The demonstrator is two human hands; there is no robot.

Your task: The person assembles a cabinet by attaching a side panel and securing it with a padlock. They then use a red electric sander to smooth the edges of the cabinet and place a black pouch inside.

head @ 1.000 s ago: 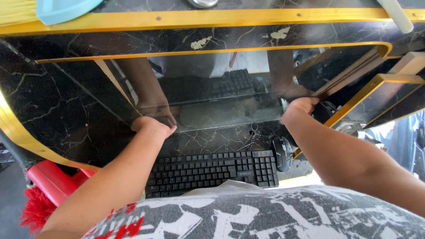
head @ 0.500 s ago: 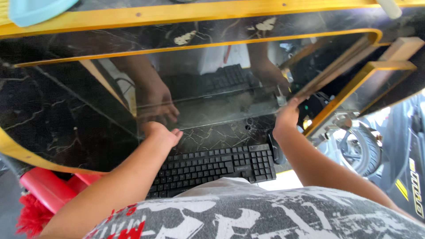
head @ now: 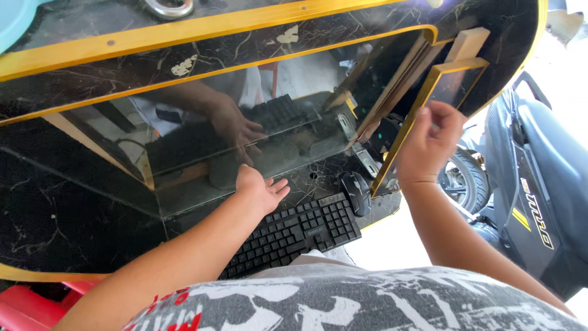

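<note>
A glossy black marble-patterned desk with gold edging [head: 202, 37] is seen from above, with a black computer keyboard [head: 294, 236] lying on its lower pull-out shelf. The left hand [head: 260, 191] is held open, fingers spread, at the near edge of a dark reflective panel [head: 202, 147] just above the keyboard; whether the palm touches the panel cannot be told. The hand and the keyboard are mirrored in the panel's surface. A black computer mouse [head: 355, 191] rests just beside the right end of the keyboard. The right hand [head: 429, 144] is raised, fingers loosely curled, against a slanted gold-framed side panel [head: 450, 83] at the right end of the desk; no object is seen clamped in it, and a firm grip on the frame cannot be confirmed. The two hands are well apart. A black scooter [head: 539, 184] stands to the right of the desk, and a red plastic object [head: 24, 306] is visible at the lower left.
</note>
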